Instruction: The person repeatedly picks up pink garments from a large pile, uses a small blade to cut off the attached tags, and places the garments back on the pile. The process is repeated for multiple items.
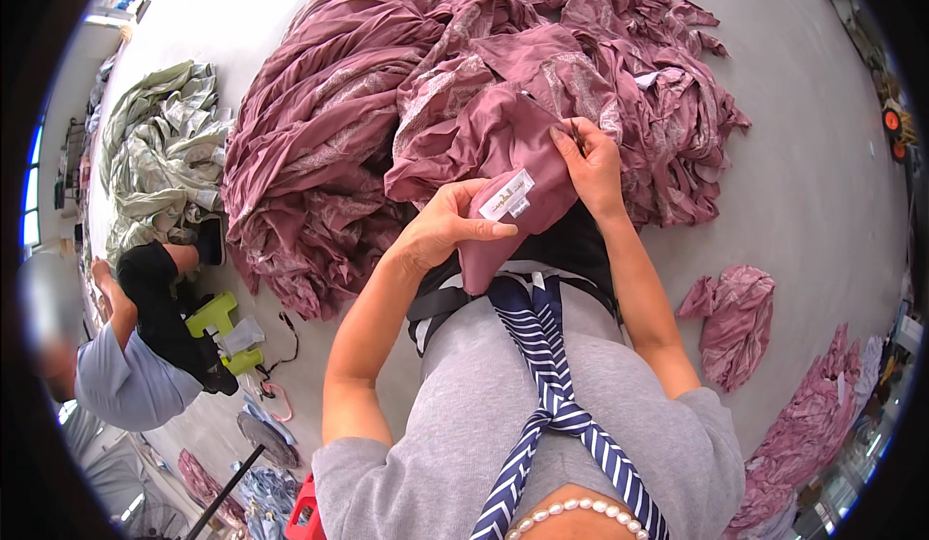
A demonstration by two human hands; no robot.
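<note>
Between my hands I hold up a mauve garment [542,163] with a white label [507,195] sewn on it. My left hand [450,223] grips the cloth beside the label, its thumb lying along the lower edge of the label. At the garment's upper right edge, my right hand [588,165] pinches the fabric between thumb and fingers. Part of the garment runs back onto a large heap of mauve patterned cloth [329,124] spread in front of me. The fingers behind the fabric are partly hidden.
A pale green cloth pile [160,153] lies at the left, where another person [145,346] sits by a lime green stool [215,317]. A small mauve bundle [740,327] rests on the floor [813,134] at the right. Farther right is another mauve pile [798,434].
</note>
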